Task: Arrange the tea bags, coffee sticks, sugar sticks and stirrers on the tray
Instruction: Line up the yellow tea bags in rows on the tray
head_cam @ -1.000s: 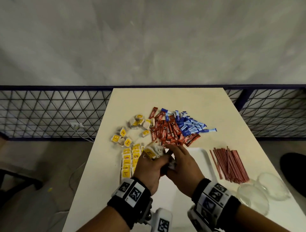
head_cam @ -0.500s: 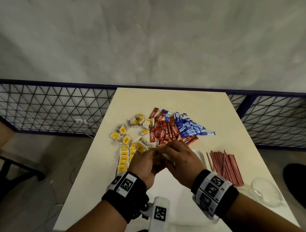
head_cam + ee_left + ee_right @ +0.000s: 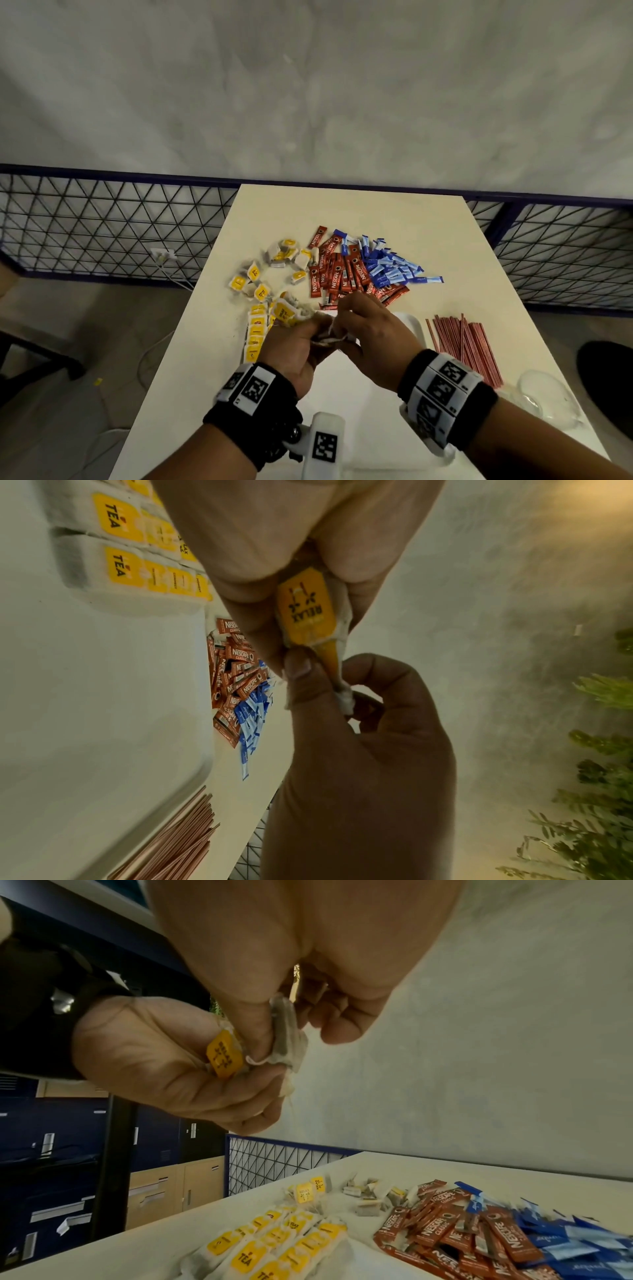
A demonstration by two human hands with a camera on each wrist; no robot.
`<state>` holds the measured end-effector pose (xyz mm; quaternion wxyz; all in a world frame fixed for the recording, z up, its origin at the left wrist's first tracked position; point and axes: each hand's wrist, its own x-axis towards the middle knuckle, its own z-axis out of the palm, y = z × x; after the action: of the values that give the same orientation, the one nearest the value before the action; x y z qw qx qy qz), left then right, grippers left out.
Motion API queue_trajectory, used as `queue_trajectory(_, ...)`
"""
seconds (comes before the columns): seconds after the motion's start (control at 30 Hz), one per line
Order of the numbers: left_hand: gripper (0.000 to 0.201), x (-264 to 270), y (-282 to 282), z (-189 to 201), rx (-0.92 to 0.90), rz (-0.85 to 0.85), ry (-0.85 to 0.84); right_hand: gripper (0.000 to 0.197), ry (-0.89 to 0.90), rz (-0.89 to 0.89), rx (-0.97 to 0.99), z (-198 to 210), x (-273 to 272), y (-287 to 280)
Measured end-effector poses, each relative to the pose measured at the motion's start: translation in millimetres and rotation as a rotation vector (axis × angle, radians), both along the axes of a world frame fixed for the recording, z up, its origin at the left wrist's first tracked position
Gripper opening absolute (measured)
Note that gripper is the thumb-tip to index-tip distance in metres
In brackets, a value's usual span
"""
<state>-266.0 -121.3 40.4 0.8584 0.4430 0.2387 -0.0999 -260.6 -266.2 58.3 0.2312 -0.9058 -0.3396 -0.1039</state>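
Head view: both hands [image 3: 337, 337] pinch tea bags [image 3: 286, 313], tags leftward.

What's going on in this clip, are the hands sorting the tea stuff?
Both hands are raised over the white tray, working on tea bags. The left hand grips a small bunch of tea bags with yellow tags, while the right hand pinches one tea bag from it. A row of tea bags lies at the tray's left edge. Loose tea bags, Nescafe coffee sticks, blue sugar sticks and red stirrers remain on the table.
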Motion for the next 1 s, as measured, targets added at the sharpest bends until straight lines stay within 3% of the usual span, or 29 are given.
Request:
queue_trajectory(0.33, 0.024, 3, 0, 5, 0.009, 0.084, 0.055, 0.016, 0.146, 0.029, 0.127, -3, 3, -6)
queue_trajectory(0.47, 0.020, 7, 1, 8, -0.009, 0.110, 0.059, 0.009, 0.233, -0.082, 0.188, 0, 5, -4)
queue_trajectory(0.57, 0.018, 9, 3, 9, -0.006, 0.136, 0.043, 0.004, 0.395, -0.183, 0.225, 6, 5, -3)
queue_trajectory(0.7, 0.013, 14, 15, 6, 0.020, 0.203, 0.051, 0.018, 0.542, -0.252, 0.329, 9, 5, -3)
queue_trajectory(0.83, 0.029, 19, 42, 1, 0.042, 0.289, 0.029, 0.024, 0.676, -0.269, 0.414, 7, 10, -6)
queue_trajectory(0.93, 0.027, 18, 60, -1, 0.067, 0.295, -0.005, 0.043, 0.784, -0.224, 0.435, 0, 18, -4)
queue_trajectory(1.0, 0.022, 16, 66, 0, 0.098, 0.254, -0.052, 0.038, 0.795, -0.188, 0.414, -4, 22, 0)
